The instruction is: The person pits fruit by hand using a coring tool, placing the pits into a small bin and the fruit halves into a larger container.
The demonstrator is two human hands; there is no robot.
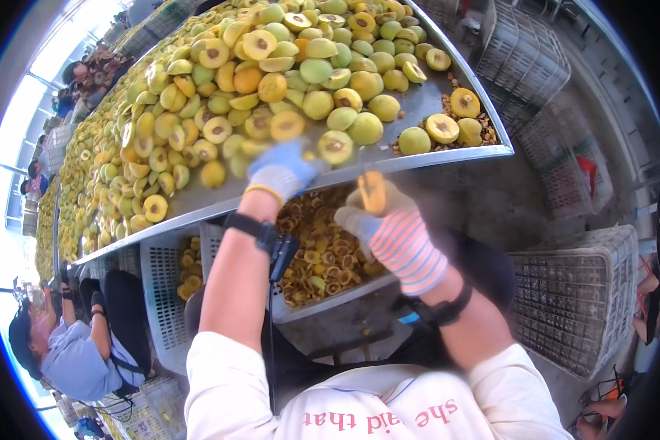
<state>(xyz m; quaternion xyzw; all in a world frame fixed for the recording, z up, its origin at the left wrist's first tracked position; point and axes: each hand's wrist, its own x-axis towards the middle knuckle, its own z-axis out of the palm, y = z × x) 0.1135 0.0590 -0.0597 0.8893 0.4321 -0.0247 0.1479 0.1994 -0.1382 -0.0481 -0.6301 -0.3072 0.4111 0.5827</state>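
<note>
The person's two gloved hands are apart at the near edge of a metal table (462,155) heaped with yellow-green fruit (316,71), many of them halved. The right hand (394,227) is closed around an orange-handled tool (372,193) above a crate (337,301) of cut pieces (312,253); the left hand (280,170), beside the fruit, is too blurred to tell whether it grips anything.

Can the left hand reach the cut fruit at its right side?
Probably yes: the left hand is over the table edge, and nothing big seems between it and the cut fruit.
</note>
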